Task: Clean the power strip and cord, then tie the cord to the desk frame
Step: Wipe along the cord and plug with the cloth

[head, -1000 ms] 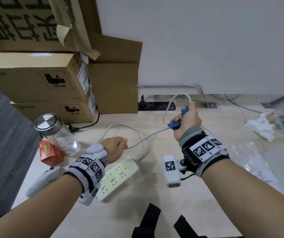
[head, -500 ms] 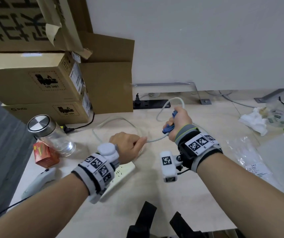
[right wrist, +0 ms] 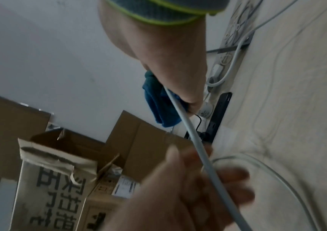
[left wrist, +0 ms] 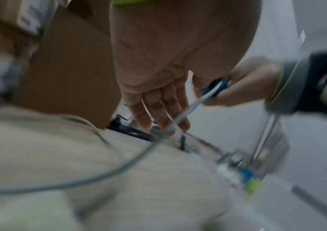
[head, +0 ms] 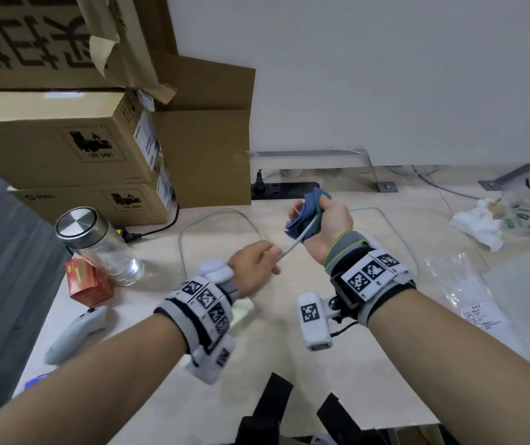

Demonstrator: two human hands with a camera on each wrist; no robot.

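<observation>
The grey-white cord (head: pixel 292 245) runs taut between my two hands above the desk. My left hand (head: pixel 275 255) pinches it between thumb and fingers, as the right wrist view shows. My right hand (head: pixel 313 213) grips a blue cloth (head: pixel 302 216) wrapped round the cord, wrist turned up. In the right wrist view the cord (right wrist: pixel 190 132) leaves the cloth (right wrist: pixel 158 106) and passes through the left hand (right wrist: pixel 198 179). The white power strip (head: pixel 244 308) is almost wholly hidden under my left wrist. Loose cord loops (head: pixel 212 216) lie on the desk. A metal frame bracket (head: pixel 369 168) stands at the wall.
Stacked cardboard boxes (head: pixel 64 149) fill the back left. A glass jar (head: pixel 97 242), a red box (head: pixel 87 281) and a white controller (head: pixel 74 329) sit along the left edge. A black power strip (head: pixel 284 189) lies by the wall. Crumpled tissue (head: pixel 478 220) and a plastic bag (head: pixel 456 284) lie right.
My left hand has slid right along the cord, over the power strip, closer to the right hand. The right hand has turned so the cloth faces up.
</observation>
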